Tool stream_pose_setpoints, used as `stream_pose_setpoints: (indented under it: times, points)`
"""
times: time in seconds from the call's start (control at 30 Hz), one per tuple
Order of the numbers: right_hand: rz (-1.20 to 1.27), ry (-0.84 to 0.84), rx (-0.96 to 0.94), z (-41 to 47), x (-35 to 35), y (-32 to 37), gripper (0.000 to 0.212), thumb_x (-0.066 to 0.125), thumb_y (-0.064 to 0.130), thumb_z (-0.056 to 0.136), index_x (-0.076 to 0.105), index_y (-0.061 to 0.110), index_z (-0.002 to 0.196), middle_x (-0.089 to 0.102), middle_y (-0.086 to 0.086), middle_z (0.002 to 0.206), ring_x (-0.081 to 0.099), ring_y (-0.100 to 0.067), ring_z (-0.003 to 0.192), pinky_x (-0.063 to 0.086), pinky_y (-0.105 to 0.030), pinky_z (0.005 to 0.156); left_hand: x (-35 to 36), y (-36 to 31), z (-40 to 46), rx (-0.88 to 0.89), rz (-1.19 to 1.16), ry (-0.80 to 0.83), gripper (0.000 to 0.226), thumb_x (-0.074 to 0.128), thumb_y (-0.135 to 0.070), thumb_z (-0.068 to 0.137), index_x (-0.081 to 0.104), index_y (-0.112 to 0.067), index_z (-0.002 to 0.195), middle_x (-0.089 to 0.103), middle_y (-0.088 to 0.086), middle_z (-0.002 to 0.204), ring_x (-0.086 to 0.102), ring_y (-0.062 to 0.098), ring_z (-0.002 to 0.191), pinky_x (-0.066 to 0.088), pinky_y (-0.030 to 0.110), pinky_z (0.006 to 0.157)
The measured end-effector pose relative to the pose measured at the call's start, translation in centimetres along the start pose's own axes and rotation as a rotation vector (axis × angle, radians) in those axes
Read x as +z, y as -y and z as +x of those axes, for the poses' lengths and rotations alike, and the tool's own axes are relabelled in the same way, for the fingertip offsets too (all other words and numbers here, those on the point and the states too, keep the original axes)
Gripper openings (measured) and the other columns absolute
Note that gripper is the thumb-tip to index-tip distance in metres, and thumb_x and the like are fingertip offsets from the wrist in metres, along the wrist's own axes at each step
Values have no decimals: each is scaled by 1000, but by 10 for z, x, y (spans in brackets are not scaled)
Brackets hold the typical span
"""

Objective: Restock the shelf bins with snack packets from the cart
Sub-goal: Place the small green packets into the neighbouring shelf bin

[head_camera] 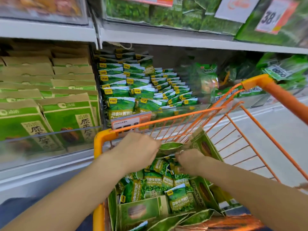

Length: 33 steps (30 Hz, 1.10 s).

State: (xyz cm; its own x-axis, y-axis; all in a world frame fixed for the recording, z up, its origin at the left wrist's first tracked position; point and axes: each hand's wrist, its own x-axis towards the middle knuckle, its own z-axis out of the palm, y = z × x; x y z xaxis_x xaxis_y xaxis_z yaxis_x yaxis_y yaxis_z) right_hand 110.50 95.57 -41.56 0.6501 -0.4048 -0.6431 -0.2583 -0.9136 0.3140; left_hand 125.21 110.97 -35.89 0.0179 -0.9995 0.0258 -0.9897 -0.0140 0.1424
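Cart (166,121): orange wire basket with yellow-orange corner pieces, parked against the shelf front, centre to right.
Cart load (155,182): loose heap of small green snack packets, with larger green-and-tan bags standing along the near and right sides.
Left hand (139,150): reaching into the far end of the cart, back of hand up, fingers curled down over the edge of a small green packet; fingertips hidden, grip appears closed on it.
Right hand (190,161): just right of the left hand, fingers bent down and closed on the same packet's right edge, touching the heap below.
Held packet (170,145): green, puffed, lying flat between both hands, above the heap at the cart's far end.
Middle bin (176,109): clear-fronted shelf bin directly beyond the cart, holding rows of small green packets with yellow logo squares, upright and leaning back, fuller at left than right.
Left bin (50,139): clear front, stacked with green-and-tan boxed bags bearing Chinese characters.
Right bin (208,80): mixed green bags, blurred, partly behind the cart rim.
Price tag (131,121): orange and white, on the middle bin's front, partly hidden by the cart rail.
Upper shelf (166,37): white ledge carrying more green bags; digits 38 legible on a tag at far right.
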Motion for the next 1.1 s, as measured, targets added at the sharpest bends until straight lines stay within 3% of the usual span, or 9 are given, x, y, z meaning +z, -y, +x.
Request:
stream_pose_setpoints:
  times: [0.2, 0.43, 0.53, 0.63, 0.7, 0.77, 0.87, 0.97, 1.1]
  points:
    - [44, -2, -45, 0, -8, -5, 42, 59, 25, 93, 44, 13, 130, 60, -10, 117, 58, -30, 105, 45, -35, 72, -1, 6, 2, -67, -53, 96, 24, 36, -30, 102, 58, -21, 105, 67, -1, 97, 61, 20, 88, 51, 35, 73]
    - [1103, -158, -317, -44, -45, -26, 14, 69, 27, 87, 61, 20, 97, 64, -16, 90, 57, -20, 77, 41, -30, 70, -11, 2, 5, -161, -601, 110, 41, 54, -54, 91, 56, -30, 123, 64, -11, 106, 62, 7, 94, 52, 33, 84]
    - [1454, -358, -377, -69, -67, -25, 16, 74, 20, 82, 64, 14, 91, 66, -8, 82, 57, -13, 71, 46, -22, 66, -17, -4, 4, -153, -847, -137, 16, 71, -37, 85, 63, -28, 96, 67, -4, 78, 64, 11, 70, 52, 37, 70]
    - [1630, -459, -370, -80, -77, -27, 30, 79, 15, 75, 58, 3, 94, 55, 4, 69, 54, -9, 64, 49, -22, 62, -23, -4, 4, -231, -1053, -426, 18, 75, -25, 82, 62, -35, 87, 71, -4, 79, 67, 9, 70, 56, 40, 72]
    - [1591, -488, -356, -80, -85, -27, 24, 74, 10, 77, 52, 3, 83, 51, 5, 63, 52, -8, 58, 47, -20, 58, -25, -2, 4, -223, -830, -558, 15, 69, -35, 87, 62, -39, 99, 71, -9, 89, 65, 6, 83, 54, 36, 80]
    - [1567, -582, -273, -75, -96, -30, 20, 70, 5, 81, 51, 10, 78, 51, 3, 65, 49, -6, 55, 42, -18, 55, -22, 4, 6, -132, -348, -665, 39, 53, -44, 94, 57, -23, 127, 66, -3, 119, 54, 11, 116, 40, 31, 104]
    - [1567, -761, -112, -57, -115, -46, 18, 70, 9, 83, 54, 16, 84, 53, 1, 71, 49, -6, 61, 40, -18, 56, -18, 20, 11, -189, -21, -573, 62, 35, -49, 97, 40, -12, 146, 43, 4, 149, 31, 24, 142, 13, 39, 118]
    - [1602, -847, 46, -23, -137, -67, 27, 70, 15, 85, 54, 15, 107, 59, -1, 90, 55, -9, 76, 42, -18, 56, -13, 28, 15, -312, 109, -434, 62, 29, -50, 95, 50, -12, 139, 45, 11, 147, 34, 33, 140, 12, 48, 115]
    - [1535, -889, 145, 35, -166, -83, 48, 72, 20, 85, 55, 6, 127, 60, -9, 108, 57, -18, 89, 49, -29, 70, -14, 28, 19, -362, 131, -448, 49, 35, -43, 92, 64, -14, 119, 58, 12, 133, 45, 34, 132, 18, 52, 114]
